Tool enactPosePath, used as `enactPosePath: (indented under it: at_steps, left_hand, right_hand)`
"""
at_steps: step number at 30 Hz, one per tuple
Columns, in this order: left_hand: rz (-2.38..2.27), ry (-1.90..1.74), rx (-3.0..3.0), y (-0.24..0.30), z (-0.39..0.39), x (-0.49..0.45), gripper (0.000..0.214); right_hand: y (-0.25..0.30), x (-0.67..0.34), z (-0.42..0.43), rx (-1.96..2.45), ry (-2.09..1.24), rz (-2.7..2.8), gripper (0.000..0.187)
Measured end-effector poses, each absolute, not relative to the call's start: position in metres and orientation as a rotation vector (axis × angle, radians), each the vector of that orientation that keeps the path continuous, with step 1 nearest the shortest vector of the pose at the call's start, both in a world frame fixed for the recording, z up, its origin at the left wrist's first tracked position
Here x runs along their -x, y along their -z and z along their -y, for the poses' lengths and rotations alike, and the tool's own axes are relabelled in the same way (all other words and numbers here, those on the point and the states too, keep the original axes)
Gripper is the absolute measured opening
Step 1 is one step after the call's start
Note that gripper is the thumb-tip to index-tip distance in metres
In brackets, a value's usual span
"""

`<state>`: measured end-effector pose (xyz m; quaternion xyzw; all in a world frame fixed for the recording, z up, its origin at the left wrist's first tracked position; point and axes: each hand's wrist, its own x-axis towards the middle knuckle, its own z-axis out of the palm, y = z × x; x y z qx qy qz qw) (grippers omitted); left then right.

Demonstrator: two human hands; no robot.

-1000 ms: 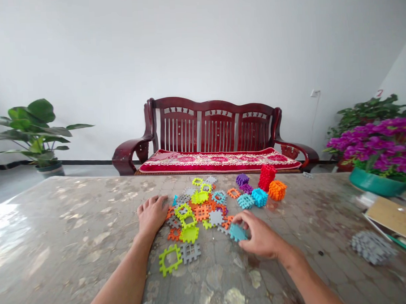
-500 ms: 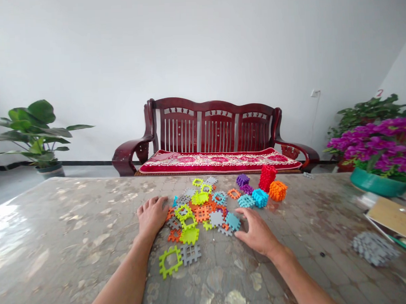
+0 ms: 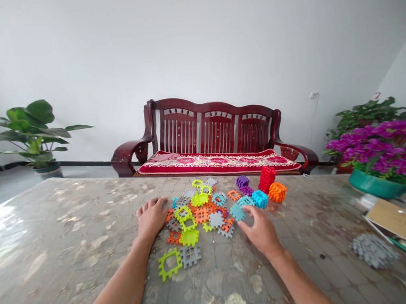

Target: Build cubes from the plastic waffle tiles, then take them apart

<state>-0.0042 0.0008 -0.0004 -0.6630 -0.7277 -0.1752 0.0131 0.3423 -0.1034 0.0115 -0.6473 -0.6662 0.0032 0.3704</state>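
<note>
My right hand [image 3: 261, 230] grips a light blue interlocking tile [image 3: 237, 212] between thumb and fingers, at the right side of a loose pile of tiles. Just behind it lies a windowed light blue tile [image 3: 246, 201], beside a stack of blue tiles [image 3: 260, 199]. Left of the pile my left hand [image 3: 152, 217] rests flat on the table, holding nothing. Its fingertips are near an orange tile [image 3: 170, 215]. Between the hands lie lime green tiles [image 3: 189, 237], a plain grey tile [image 3: 216, 220] and an orange window tile [image 3: 202, 214].
Stacks of red [image 3: 267, 179], orange [image 3: 278, 192] and purple tiles [image 3: 242, 181] stand at the back right. A grey tile pile [image 3: 374, 250] lies far right, near a clipboard [image 3: 390, 217] and a flower pot [image 3: 375, 183]. A wooden bench [image 3: 215, 129] stands beyond the table [image 3: 92, 237].
My right hand has taken the light blue tile off the pile's edge and moved it slightly right and away from me. My left hand has stayed in place.
</note>
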Motion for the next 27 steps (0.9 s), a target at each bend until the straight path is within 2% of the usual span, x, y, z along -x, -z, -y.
enactPosePath:
  at_steps: [9,27]
  left_hand:
    - [2.268,0.559,2.066,0.002,-0.002,0.005,0.044]
    - [2.274,0.538,2.070,0.000,-0.001,0.004,0.043]
  right_hand:
    - [-0.007,-0.379,0.080,1.742,0.340,1.552,0.027]
    - [0.001,-0.373,0.076,1.566,0.243,1.542,0.019]
